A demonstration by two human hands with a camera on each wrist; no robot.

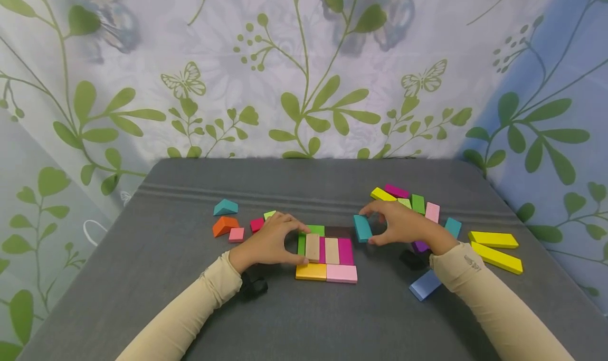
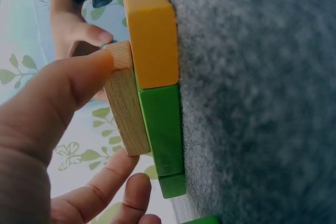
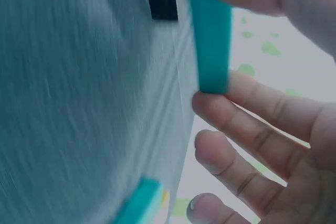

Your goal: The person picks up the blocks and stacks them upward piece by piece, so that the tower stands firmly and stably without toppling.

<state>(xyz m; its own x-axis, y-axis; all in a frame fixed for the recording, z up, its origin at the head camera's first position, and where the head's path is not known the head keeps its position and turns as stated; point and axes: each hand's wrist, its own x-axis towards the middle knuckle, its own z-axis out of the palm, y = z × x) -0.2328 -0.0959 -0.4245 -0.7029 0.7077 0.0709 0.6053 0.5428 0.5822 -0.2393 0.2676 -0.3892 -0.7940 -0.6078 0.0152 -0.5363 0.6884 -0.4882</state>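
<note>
My left hand (image 1: 271,242) spans a plain wooden block (image 1: 312,247), thumb at its near end and a fingertip at its far end. In the left wrist view that wooden block (image 2: 126,103) lies on top of the flat block arrangement, beside an orange block (image 2: 154,45) and a green block (image 2: 161,129). A second wooden block (image 1: 332,251) lies parallel to it, over magenta blocks (image 1: 345,251). Orange and pink blocks (image 1: 342,273) form the near side, a dark brown block (image 1: 339,231) the far side. My right hand (image 1: 404,222) pinches a teal block (image 3: 212,45) by its ends, just right of the arrangement.
Loose blocks lie at the right, among them yellow blocks (image 1: 496,256), a blue block (image 1: 425,285) and a green block (image 1: 418,203). At the left are a teal triangular block (image 1: 225,207), an orange block (image 1: 225,226) and a small pink block (image 1: 236,235). A patterned curtain (image 1: 304,70) hangs behind the grey table (image 1: 157,276).
</note>
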